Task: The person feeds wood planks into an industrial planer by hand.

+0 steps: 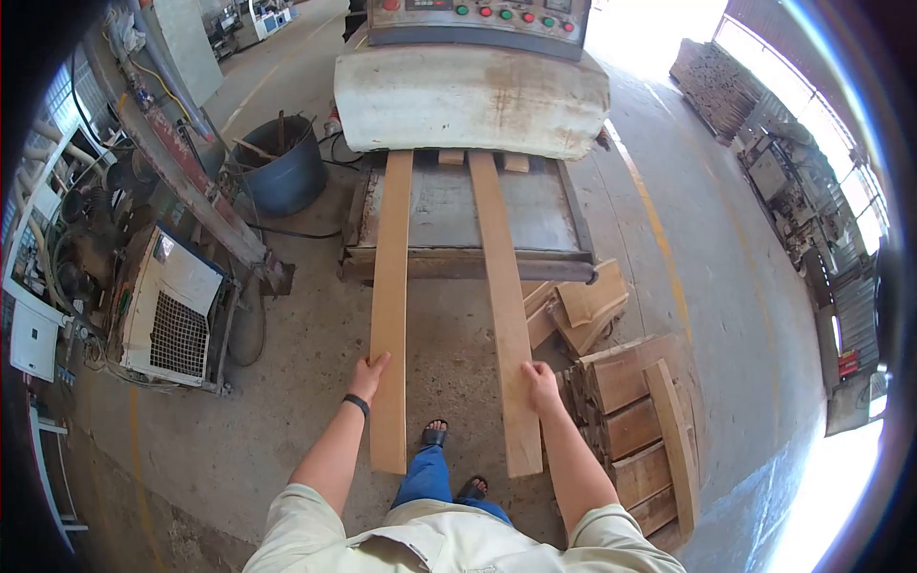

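Note:
Two long wooden boards stretch from the machine [468, 100] toward me, their far ends under its pale, stained hood. My left hand [366, 376] grips the outer edge of the left board [391, 286], thumb on top. On the right, my right hand [541, 382] holds the outer edge of the right board [501, 286], fingers partly hidden beneath it. Both boards lie across the metal bed [444, 215] and overhang its near edge. Two short wood ends [516, 163] show between and beside them under the hood.
A stack of wood pieces [635, 430] stands on the floor at right, with loose offcuts [587, 296] behind it. At left are a dark bin [282, 172], a metal post [181, 143] and a white machine part with a grille [177, 325]. Buttons line the control panel [478, 13].

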`<state>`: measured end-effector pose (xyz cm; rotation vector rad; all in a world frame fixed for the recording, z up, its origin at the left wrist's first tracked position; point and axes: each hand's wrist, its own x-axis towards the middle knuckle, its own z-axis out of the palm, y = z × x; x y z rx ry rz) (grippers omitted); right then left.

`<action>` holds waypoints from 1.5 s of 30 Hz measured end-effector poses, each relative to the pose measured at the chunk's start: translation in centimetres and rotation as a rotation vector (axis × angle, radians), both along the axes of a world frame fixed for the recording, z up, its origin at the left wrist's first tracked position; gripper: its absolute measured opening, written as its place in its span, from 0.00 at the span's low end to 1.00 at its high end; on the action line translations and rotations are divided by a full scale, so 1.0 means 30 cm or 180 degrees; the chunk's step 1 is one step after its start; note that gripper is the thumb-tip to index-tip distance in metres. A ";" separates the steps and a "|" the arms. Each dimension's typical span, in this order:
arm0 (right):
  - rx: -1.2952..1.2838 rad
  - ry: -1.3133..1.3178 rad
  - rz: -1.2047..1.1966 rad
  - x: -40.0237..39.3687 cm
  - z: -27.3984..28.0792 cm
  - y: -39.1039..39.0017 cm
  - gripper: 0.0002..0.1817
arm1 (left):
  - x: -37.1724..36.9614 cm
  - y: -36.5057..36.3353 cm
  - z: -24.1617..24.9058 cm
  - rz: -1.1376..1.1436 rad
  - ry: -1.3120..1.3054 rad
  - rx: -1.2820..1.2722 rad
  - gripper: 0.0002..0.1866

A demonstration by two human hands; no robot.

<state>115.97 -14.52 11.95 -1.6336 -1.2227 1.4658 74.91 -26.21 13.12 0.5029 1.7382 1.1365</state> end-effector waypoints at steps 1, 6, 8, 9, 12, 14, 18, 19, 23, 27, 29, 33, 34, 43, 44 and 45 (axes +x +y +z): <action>-0.0077 0.0230 -0.0024 -0.040 0.014 0.070 0.21 | -0.035 0.035 -0.024 0.0046 0.0027 0.0140 0.43; -0.0755 0.1302 0.0236 -0.142 0.211 0.164 0.28 | 0.006 0.051 0.238 -0.0499 0.2117 0.0037 0.58; -0.1060 0.1415 0.0280 -0.117 0.207 0.086 0.30 | 0.107 -0.033 0.364 -0.1037 0.2992 -0.0347 0.63; -0.1268 0.1360 0.0363 -0.101 0.199 0.040 0.29 | 0.154 -0.073 0.402 -0.1146 0.3162 -0.0630 0.62; -0.1679 0.1281 0.0620 -0.047 0.144 -0.084 0.27 | 0.240 -0.179 0.390 -0.1313 0.3578 -0.1223 0.59; -0.1417 0.1681 0.0494 -0.084 0.161 -0.131 0.27 | 0.235 -0.228 0.328 -0.1272 0.3751 -0.1313 0.57; -0.1535 0.1424 0.0550 -0.025 0.228 -0.220 0.25 | 0.240 -0.370 0.362 -0.1224 0.3552 -0.1189 0.56; -0.1508 0.1488 0.0499 0.016 0.189 -0.272 0.25 | 0.244 -0.415 0.393 -0.1191 0.3493 -0.1129 0.55; -0.1462 0.0906 0.0179 0.110 0.161 -0.447 0.25 | 0.178 -0.585 0.513 -0.1434 0.3802 -0.1202 0.53; -0.1077 0.0403 0.0066 0.180 0.217 -0.608 0.27 | 0.131 -0.707 0.619 -0.1072 0.2949 -0.0969 0.47; -0.1201 0.0619 -0.0048 0.217 0.273 -0.646 0.27 | 0.097 -0.807 0.585 -0.0842 0.1578 -0.0785 0.43; -0.2771 0.3774 0.0736 0.328 0.333 -0.638 0.29 | 0.085 -0.968 0.400 -0.0281 -0.1077 -0.0382 0.34; -0.3214 0.5062 0.1304 0.343 0.345 -0.628 0.30 | 0.097 -0.975 0.380 -0.0023 -0.1632 -0.0235 0.32; -0.1495 0.2606 -0.1457 0.238 0.062 -0.685 0.35 | 0.010 -0.625 0.177 0.0183 -0.0598 0.0194 0.33; -0.1612 0.2697 -0.1274 0.216 0.125 -0.648 0.39 | -0.002 -0.575 0.171 0.0131 -0.0359 0.0276 0.33; -0.1734 0.2780 -0.1093 0.210 0.196 -0.603 0.42 | -0.007 -0.526 0.163 0.0150 -0.0291 0.0296 0.32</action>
